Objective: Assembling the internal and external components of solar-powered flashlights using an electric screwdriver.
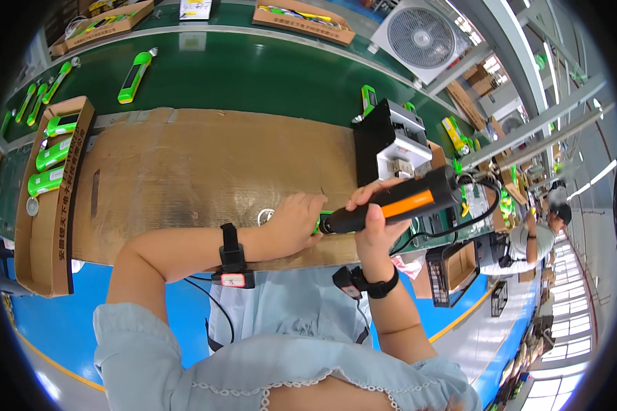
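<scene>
My right hand is wrapped round a black electric screwdriver with an orange stripe, its cable running off the back end. The tool lies nearly level and its front end points left, toward my left hand. The fingers of that hand are curled over a green handheld device, of which only a sliver shows beside the tool's tip. Most of the device is hidden by the fingers. Both hands are low over a brown cardboard sheet on the bench.
An open carton with several green devices stands at the left. A black and silver machine is just beyond my right hand. Behind runs a green conveyor belt carrying more devices. A fan stands far right, and a co-worker beyond.
</scene>
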The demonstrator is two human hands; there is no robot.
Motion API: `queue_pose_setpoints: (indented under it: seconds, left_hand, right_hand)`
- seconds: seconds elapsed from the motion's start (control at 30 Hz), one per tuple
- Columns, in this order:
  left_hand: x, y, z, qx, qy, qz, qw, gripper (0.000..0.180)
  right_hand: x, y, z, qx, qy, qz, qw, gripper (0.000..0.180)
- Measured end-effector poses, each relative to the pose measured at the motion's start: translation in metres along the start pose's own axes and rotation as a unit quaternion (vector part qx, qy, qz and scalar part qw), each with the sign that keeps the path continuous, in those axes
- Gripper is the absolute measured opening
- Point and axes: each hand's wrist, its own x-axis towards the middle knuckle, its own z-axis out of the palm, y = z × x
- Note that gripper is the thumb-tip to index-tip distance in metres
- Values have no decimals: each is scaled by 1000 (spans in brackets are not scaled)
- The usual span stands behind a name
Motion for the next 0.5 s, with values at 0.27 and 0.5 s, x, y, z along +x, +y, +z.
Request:
queue_pose_setpoints:
  seconds: [0.27,0.5]
  left_hand:
    - [-2,9,0,39,-13,32,999,65]
    - [3,7,1,5,-13,41,999,61]
  right_hand:
    - [56,-51,-60,6,89,-113,990,44]
    - [133,-15,-126,-168,212,-181,945,27]
